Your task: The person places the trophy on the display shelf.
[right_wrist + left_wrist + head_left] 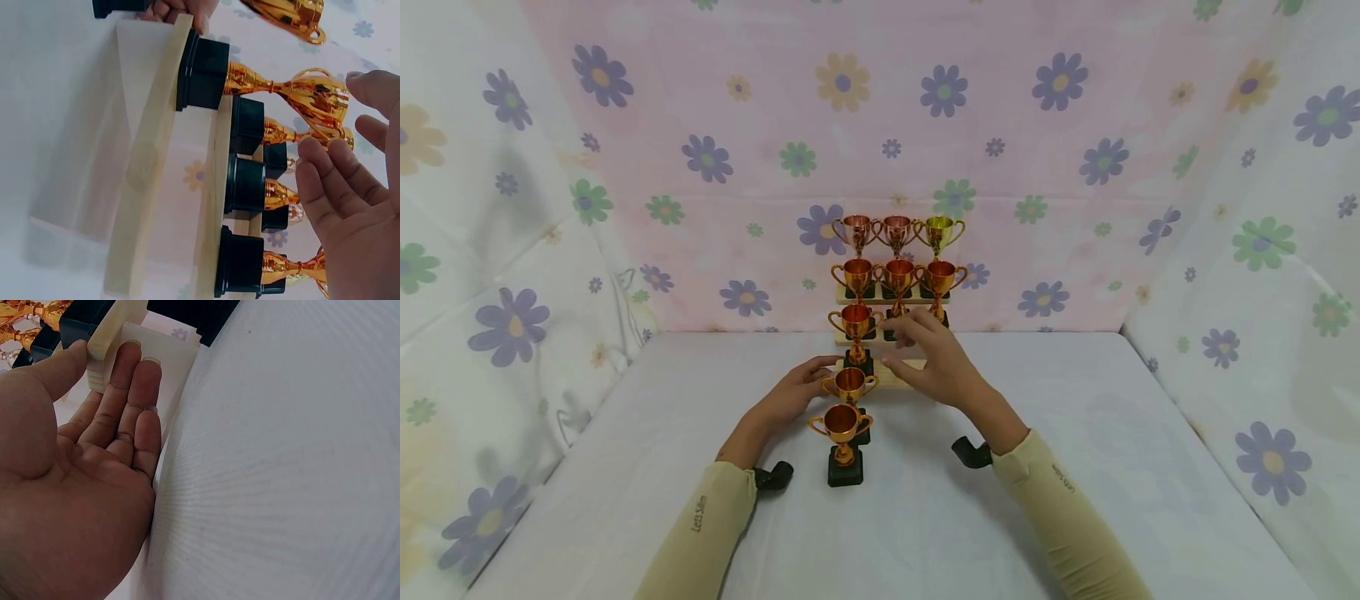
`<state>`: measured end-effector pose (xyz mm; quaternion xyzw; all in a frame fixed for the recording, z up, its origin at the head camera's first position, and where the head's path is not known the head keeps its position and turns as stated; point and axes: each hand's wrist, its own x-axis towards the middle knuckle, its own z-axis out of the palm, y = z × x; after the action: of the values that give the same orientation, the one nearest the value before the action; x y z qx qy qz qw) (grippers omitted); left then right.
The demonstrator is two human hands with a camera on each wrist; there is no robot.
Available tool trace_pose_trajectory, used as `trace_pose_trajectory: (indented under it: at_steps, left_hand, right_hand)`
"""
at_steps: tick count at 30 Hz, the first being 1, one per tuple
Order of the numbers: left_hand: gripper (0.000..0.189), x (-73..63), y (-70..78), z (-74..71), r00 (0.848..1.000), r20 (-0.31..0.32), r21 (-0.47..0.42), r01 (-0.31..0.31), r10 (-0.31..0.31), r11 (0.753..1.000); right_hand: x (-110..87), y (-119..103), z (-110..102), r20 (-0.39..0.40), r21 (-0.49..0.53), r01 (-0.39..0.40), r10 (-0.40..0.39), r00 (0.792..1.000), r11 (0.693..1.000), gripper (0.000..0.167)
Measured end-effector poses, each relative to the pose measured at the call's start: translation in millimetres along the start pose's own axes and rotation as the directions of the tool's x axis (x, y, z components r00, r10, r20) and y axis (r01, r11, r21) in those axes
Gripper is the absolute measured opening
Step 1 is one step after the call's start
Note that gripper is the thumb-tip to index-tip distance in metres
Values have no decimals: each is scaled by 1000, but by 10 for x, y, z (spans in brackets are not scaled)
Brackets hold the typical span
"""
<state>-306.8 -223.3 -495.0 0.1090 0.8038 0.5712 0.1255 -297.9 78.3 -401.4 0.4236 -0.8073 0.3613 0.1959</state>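
A tiered stand has clear panels and pale wooden shelves (891,377). On its lowest shelf, at the left end, stands an orange-gold trophy cup (856,323) with a black base. My right hand (936,358) is just right of this cup, fingers loosely bent and thumb apart, holding nothing; its fingertips (309,150) are close to the cups in the right wrist view. The left hand (790,396) is at the shelf's left end. Its thumb touches the wooden edge (97,372) near the black base, and its other fingers extend along the clear panel (169,362).
Two more orange-gold trophies stand on the white table in front, a nearer one (842,425) and another (850,387) beside the left hand. Three orange-gold cups (898,273) line the middle shelf; two rose-gold cups (897,232) and a yellow-gold cup (939,232) stand on top.
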Motion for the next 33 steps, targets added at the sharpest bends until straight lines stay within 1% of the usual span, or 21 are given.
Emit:
trace_pose_trajectory:
  at_steps: [4, 8, 13, 17, 22, 27, 30, 33]
  left_hand:
    - [51, -9, 5, -8, 1000, -2, 14, 0, 0, 1000]
    - [50, -15, 9, -11, 1000, -9, 21, -4, 4, 1000]
    - [50, -24, 19, 3, 1000, 5, -3, -9, 9, 1000]
    - [50, -25, 4, 4, 1000, 1, 7, -6, 6, 1000]
    - [52, -17, -2, 4, 1000, 2, 5, -13, 13, 1000]
    - [52, -19, 4, 4, 999, 14, -6, -30, 30, 1000]
    - [52, -24, 4, 3, 999, 14, -7, -37, 38, 999]
    - [51, -22, -8, 9, 999, 20, -9, -42, 42, 999]
  right_hand:
    - [-16, -20, 59, 16, 37, 11, -12, 1000, 999, 43]
    - [-22, -46, 119, 47, 84, 37, -41, 998, 996, 41]
    - [-36, -73, 182, 58, 104, 65, -72, 996, 992, 43]
    - [-26, -102, 231, 62, 115, 104, -112, 992, 988, 45]
    - [-18, -146, 290, 92, 111, 148, -158, 983, 983, 52]
    - [-31, -174, 366, 132, 80, 134, -144, 981, 988, 57]
    - [-34, -179, 414, 145, 61, 126, -133, 980, 990, 56]
    - [-46, -190, 435, 142, 52, 138, -144, 979, 989, 53]
